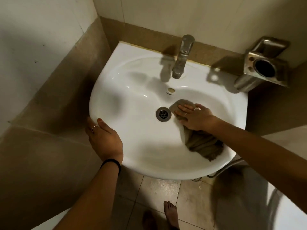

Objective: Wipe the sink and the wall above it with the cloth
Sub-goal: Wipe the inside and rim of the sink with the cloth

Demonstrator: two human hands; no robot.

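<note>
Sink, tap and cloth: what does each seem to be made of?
Sink: looks like glazed white ceramic, smooth and glossy with bright highlights. Tap: metal, probably chrome-plated, silvery but dulled and spotty. Cloth: soft grey-brown woven or knitted fabric, bunched in folds under the right hand; the fibre cannot be told.

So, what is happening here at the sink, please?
A person is wiping the inside of a white sink with a grey-brown cloth. The right hand presses the cloth flat against the basin, just right of the drain, and the rest of the cloth trails toward the front rim. The left hand holds the sink's front-left edge. The faucet shows no running water. The wall above the sink is not being touched now.
</note>
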